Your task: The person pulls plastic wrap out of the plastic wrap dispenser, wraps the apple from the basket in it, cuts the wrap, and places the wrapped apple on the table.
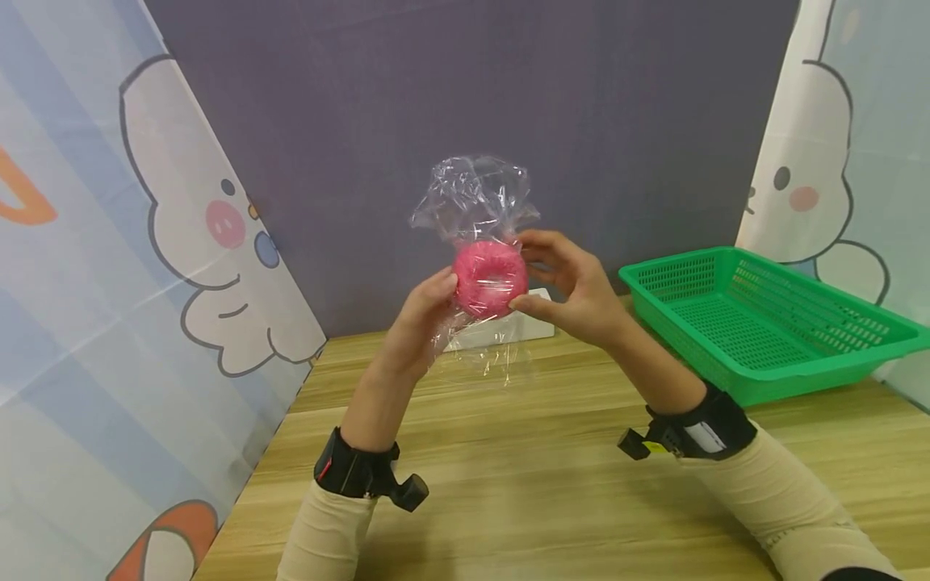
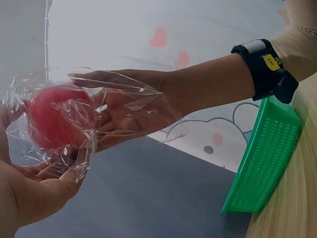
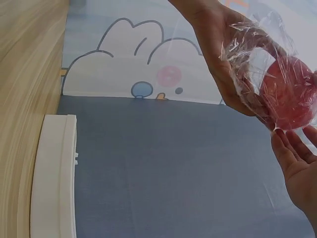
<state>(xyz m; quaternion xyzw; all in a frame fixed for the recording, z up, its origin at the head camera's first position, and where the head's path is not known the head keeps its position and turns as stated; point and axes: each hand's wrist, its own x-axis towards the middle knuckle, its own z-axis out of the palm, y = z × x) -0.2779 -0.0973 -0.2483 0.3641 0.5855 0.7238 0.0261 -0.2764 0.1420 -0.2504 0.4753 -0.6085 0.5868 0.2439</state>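
Observation:
A pink doughnut-shaped ring (image 1: 468, 297) is held up above the table, wrapped in clear plastic film (image 1: 475, 194) that bunches above it and hangs loose below. My left hand (image 1: 417, 323) holds its left side, thumb at the front. On the other side my right hand (image 1: 577, 292) pinches the wrapped ring between thumb and fingers. Crinkled film partly covers the pink ring (image 2: 57, 116) in the left wrist view. The right wrist view shows the wrapped ring (image 3: 287, 94) between both hands; some fingertips are hidden behind it.
To the right on the wood-grain table (image 1: 508, 500) stands a green perforated basket (image 1: 821, 371). Behind the hands, by the dark back wall, lies a white box-like object (image 3: 52, 178). Curtains with cartoon animals hang at both sides.

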